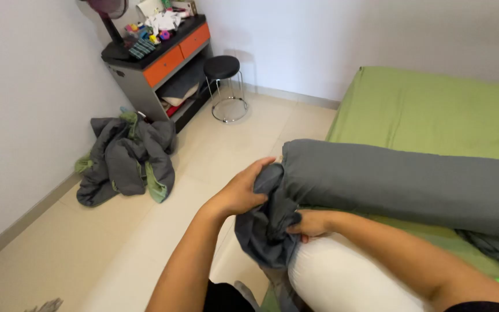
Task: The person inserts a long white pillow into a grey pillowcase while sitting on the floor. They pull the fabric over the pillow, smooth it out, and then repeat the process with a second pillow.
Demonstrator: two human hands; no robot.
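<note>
A heap of grey and green bedding (pixel 125 164) lies on the tiled floor (pixel 88 248) by the left wall. Behind it stands a grey cabinet (pixel 157 66) with orange drawers and clutter on top; a black stool (pixel 223 86) stands just beside it. Nearer the middle, the left hand (pixel 244 190) is closed over the bunched top of a grey cover (pixel 267 225). Just right of it and lower, the right hand (pixel 310 225) pinches the same cover where it meets a white bolster (pixel 342 277), whose bare end pokes out below. Another bolster in a grey cover (pixel 405 185) lies across the edge of the green bed (pixel 434 110), touching the left hand's bunch of cloth.
</note>
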